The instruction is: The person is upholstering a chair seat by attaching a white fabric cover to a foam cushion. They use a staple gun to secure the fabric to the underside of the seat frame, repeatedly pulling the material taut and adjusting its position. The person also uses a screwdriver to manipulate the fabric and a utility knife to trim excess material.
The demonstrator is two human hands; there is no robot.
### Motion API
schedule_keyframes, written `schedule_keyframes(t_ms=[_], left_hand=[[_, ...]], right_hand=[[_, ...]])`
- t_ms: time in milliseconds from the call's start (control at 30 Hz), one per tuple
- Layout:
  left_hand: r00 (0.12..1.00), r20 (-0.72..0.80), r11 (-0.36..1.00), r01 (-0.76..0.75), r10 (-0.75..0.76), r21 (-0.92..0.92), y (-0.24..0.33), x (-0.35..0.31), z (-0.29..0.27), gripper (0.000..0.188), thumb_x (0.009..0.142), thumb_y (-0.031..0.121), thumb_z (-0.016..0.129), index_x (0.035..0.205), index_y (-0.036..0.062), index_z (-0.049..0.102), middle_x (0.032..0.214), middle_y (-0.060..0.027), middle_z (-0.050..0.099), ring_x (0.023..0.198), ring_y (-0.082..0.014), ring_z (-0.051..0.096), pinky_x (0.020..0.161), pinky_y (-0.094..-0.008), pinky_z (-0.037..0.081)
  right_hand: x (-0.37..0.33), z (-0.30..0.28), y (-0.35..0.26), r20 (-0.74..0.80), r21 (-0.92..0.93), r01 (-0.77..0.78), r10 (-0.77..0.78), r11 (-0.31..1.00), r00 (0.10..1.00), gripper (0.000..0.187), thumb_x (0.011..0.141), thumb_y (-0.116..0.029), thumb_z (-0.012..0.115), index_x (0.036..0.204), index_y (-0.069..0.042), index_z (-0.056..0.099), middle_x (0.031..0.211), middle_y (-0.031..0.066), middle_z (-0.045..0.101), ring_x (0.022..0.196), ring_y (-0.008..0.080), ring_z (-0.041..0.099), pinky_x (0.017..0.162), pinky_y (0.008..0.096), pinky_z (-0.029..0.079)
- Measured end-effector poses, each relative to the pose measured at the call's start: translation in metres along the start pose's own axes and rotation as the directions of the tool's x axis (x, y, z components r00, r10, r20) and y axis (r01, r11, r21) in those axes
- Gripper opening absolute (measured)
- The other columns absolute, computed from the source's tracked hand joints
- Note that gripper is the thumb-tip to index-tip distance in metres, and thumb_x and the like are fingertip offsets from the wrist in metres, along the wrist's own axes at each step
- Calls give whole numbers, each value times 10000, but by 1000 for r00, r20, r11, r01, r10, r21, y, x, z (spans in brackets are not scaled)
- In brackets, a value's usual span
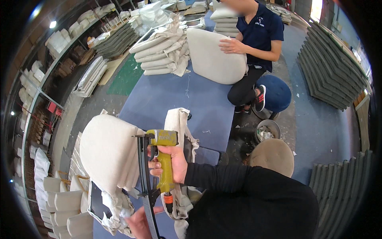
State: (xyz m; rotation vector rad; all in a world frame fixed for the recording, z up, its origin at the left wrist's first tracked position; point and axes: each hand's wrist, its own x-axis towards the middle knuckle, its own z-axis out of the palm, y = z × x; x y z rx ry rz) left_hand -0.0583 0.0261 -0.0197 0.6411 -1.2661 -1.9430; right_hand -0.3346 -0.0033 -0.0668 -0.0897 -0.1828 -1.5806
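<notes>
My right hand point(178, 164) is wrapped round the grip of a yellow-green air staple gun point(165, 171) with a long black magazine and an orange-and-black hose fitting. The gun is held up above the table, its nose toward the left. Lower down, my left hand point(138, 224) is partly hidden behind the magazine and somewhat blurred; its fingers look spread beside crumpled white fabric point(115, 217). That fabric edges a dark panel point(98, 203). A stack of cream padded seat backs point(105, 149) lies just beyond. Close to the gun, a cream fabric cover point(175, 119) lies loosely folded.
Across the blue-grey table point(159, 95), a co-worker in a dark shirt point(260, 32) holds a cream padded panel point(217, 55) beside stacked cream covers point(163, 51). To the right are a blue stool point(274, 93), a bucket of scraps point(268, 130), a beige round seat point(272, 157) and grey panel stacks point(332, 67).
</notes>
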Motion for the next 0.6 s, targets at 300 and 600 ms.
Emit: schedule_keyframes(t_ms=[300,600], left_hand=[[951,-282,543,172,127,822,45,-9,62,465,1125,108,644,1553,-71,611,1093,-125,776,939,-141,689,804,-294,551],[829,-404,797,-80,387,599,14,53,72,517,1112,141,649,1523,-160,558,1417,-250,705,1352,-297,666,1192,-404,472]], right_hand=[[11,8,7,26,-94,15,-13,995,1000,341,1055,-260,661,1325,-62,595,1172,46,610,781,121,484,649,274,449],[18,-4,32,-47,-151,-255,251,955,967,440,1037,-298,688,1431,-132,586,1262,40,628,968,150,593,697,309,485]])
